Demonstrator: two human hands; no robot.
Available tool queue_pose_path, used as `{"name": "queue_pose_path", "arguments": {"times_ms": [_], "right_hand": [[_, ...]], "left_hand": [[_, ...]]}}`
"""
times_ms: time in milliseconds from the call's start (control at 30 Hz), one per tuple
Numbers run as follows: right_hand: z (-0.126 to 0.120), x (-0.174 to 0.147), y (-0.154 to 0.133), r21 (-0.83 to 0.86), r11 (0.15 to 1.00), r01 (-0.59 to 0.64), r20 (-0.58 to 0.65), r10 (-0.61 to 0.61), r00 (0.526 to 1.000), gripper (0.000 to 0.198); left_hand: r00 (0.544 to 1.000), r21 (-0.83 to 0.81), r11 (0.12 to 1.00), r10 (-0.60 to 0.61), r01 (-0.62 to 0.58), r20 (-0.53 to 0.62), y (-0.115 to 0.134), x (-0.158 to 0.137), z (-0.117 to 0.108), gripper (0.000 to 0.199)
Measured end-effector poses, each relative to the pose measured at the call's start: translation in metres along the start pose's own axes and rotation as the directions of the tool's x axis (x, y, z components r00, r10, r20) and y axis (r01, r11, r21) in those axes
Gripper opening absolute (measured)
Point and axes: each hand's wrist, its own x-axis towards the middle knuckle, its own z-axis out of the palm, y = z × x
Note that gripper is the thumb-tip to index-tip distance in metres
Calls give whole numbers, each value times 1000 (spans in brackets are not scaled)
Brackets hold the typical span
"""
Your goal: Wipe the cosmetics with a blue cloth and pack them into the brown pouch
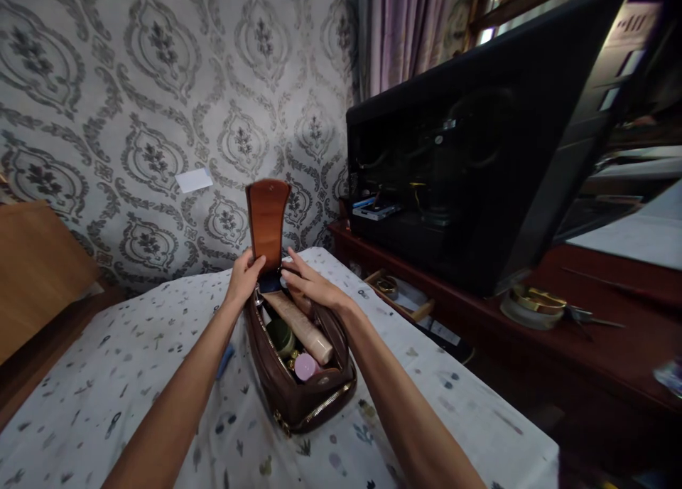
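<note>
The brown bag sits on the printed white cloth in front of you, unzipped along its top, its near end toward you. In the head view, your left hand is closed on the raised orange-brown flap near its base, thumb against the inner face. Your right hand lies over the far right part of the opening with its fingers stretched out; you cannot tell from here whether it grips anything underneath. Inside the bag, you have a beige tube lying lengthwise, a pink round lid by its near end, and a dark green item to the left. A small blue item rests left of the bag, partly behind your forearm. To your right, a dark red bench carries a gold-rimmed container.
</note>
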Motion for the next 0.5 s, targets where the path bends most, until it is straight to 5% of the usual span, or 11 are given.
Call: {"name": "queue_pose_path", "arguments": {"times_ms": [233,500], "right_hand": [[1,3,1,84,985,151,-4,-151,988,100],[-1,-1,-7,-35,960,279,27,-279,960,75]], "left_hand": [[996,23,996,82,-82,27,5,-2,1,21],[993,54,995,81,-86,90,9,-14,2,21]]}}
